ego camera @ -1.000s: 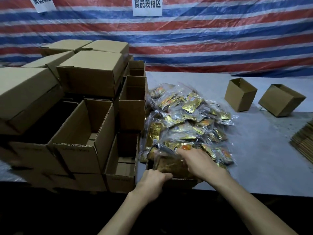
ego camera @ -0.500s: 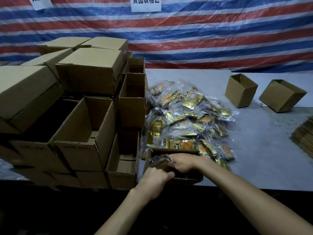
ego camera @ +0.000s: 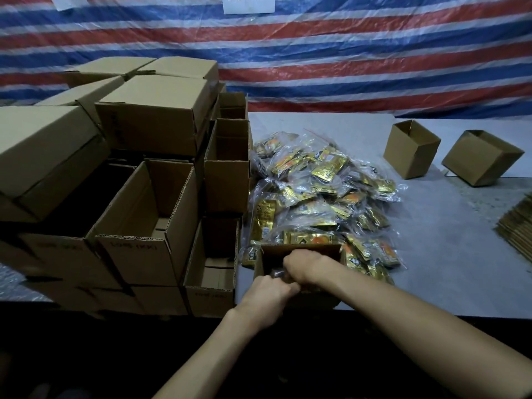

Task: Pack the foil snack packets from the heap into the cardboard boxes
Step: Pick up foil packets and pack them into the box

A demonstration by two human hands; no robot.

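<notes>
A heap of gold foil snack packets (ego camera: 319, 194) in clear bags lies on the grey table. At its near edge stands a small open cardboard box (ego camera: 302, 250). My right hand (ego camera: 305, 264) reaches down into this box, fingers curled over a bag of packets (ego camera: 277, 273) whose plastic shows at the box's near rim. My left hand (ego camera: 267, 293) is at the box's near left edge, fingers curled on the same bag. The inside of the box is mostly hidden by my hands.
Stacked cardboard boxes (ego camera: 149, 203), some open and some closed, fill the left side. Two open boxes (ego camera: 411, 149) (ego camera: 482, 158) lie tipped at the far right. Flat cardboard sheets (ego camera: 518, 228) sit at the right edge. A striped tarp (ego camera: 345, 53) hangs behind.
My right hand has pushed the bag of packets from the top of the heap's near edge down into the small box. My left hand stays at the box's near edge.
</notes>
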